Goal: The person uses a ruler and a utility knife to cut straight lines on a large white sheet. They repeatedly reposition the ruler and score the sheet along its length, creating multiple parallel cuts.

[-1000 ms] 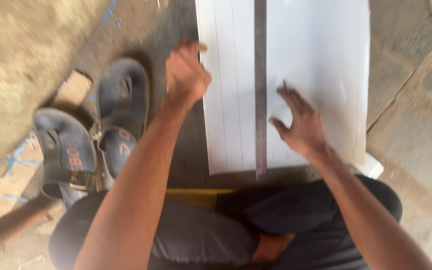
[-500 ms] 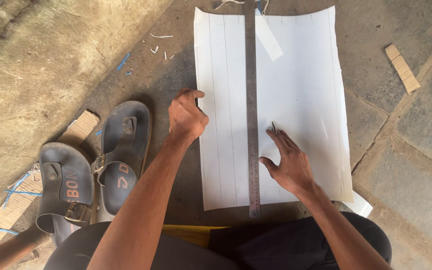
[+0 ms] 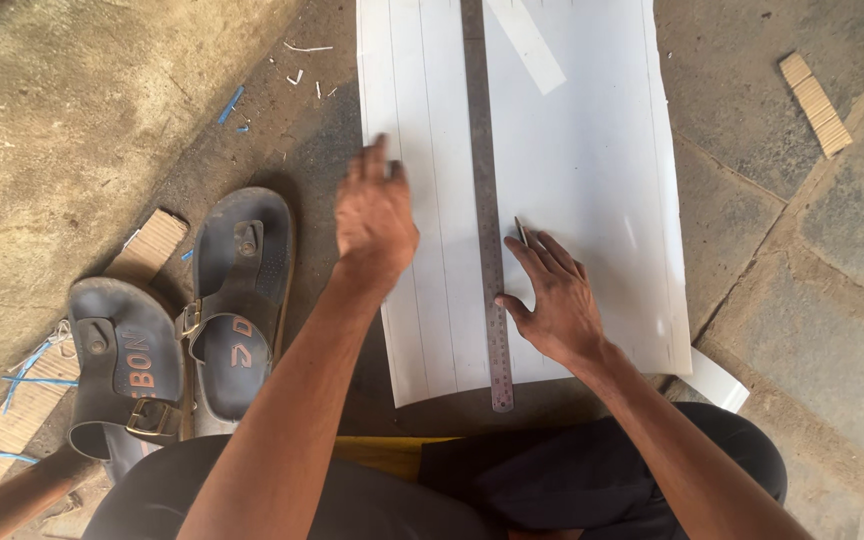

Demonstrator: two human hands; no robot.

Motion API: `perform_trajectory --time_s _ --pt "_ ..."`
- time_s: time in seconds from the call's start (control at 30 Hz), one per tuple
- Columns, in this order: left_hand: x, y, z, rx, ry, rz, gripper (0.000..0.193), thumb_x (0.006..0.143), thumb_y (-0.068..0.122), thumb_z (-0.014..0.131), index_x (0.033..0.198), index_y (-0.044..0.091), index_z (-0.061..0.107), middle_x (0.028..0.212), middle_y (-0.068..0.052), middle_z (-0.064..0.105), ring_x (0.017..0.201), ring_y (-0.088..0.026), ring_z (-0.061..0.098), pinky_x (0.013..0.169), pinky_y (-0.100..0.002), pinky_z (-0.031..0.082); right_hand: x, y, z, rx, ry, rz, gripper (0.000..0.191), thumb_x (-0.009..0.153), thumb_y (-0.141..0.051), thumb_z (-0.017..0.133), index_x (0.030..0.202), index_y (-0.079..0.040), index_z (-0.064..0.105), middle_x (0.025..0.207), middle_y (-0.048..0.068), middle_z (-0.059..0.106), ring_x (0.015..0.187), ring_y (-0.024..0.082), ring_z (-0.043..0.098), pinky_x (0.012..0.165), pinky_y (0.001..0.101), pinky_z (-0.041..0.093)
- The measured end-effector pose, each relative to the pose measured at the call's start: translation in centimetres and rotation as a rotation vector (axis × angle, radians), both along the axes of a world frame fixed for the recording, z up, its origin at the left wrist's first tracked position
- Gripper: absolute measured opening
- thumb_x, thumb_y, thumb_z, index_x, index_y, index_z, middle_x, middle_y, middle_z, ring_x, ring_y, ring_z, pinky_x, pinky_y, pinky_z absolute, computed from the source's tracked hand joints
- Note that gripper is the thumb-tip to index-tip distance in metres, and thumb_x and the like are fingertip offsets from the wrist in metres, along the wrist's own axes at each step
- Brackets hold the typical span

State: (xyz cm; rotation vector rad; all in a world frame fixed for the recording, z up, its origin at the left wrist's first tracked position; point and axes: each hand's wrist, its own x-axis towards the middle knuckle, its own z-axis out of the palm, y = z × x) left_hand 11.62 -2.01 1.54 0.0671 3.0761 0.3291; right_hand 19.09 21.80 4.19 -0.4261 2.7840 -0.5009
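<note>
Both forearms bare, no sleeves, no rings or watch on the left hand (image 3: 376,215) or right hand (image 3: 552,300); dark trousers (image 3: 592,480) below.

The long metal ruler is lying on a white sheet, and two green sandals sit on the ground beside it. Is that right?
Nearly. The head view shows the sandals are dark grey, not green. The rest holds: the long metal ruler lies on the white sheet, with the two sandals on the ground beside it.
</note>
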Motion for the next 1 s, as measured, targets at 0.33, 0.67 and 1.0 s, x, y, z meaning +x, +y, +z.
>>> perform_trajectory --time_s 0.33,0.67,1.0 --pt "0.4 0.2 0.1 0.23 -0.186 -0.056 0.062 0.078 0.006 0.081 0.133 -0.005 0.053 0.15 -0.019 0.043 0.14 -0.03 0.043 0.112 -0.037 0.045 0.6 -1.1 -0.5 -0.062 0.019 0.145 0.067 0.085 -0.02 0.076 0.145 -0.012 0.048 0.151 0.014 0.05 0.145 0.034 0.038 0.116 0.0541 0.031" --pt "-0.5 1.9 1.9 0.141 -0.335 -0.125 0.086 0.084 0.044 0.078 0.152 0.013 0.035 0.16 -0.017 0.022 0.144 -0.035 0.03 0.112 -0.06 0.037 0.8 -1.8 -0.5 -0.006 -0.012 0.2 0.064 0.087 -0.025 0.074 0.146 -0.018 0.047 0.153 0.009 0.049 0.146 0.034 0.033 0.114 0.0624 0.026" --pt "-0.8 1.9 0.7 0.047 -0.322 -0.181 0.089 0.077 0.061 0.077 0.153 0.034 0.04 0.165 -0.008 0.014 0.147 -0.033 0.024 0.111 -0.067 0.033 0.5 -0.7 -1.1 -0.102 -0.01 0.15 0.069 0.082 -0.03 0.081 0.142 -0.017 0.049 0.153 0.014 0.047 0.148 0.034 0.034 0.116 0.0608 0.025"
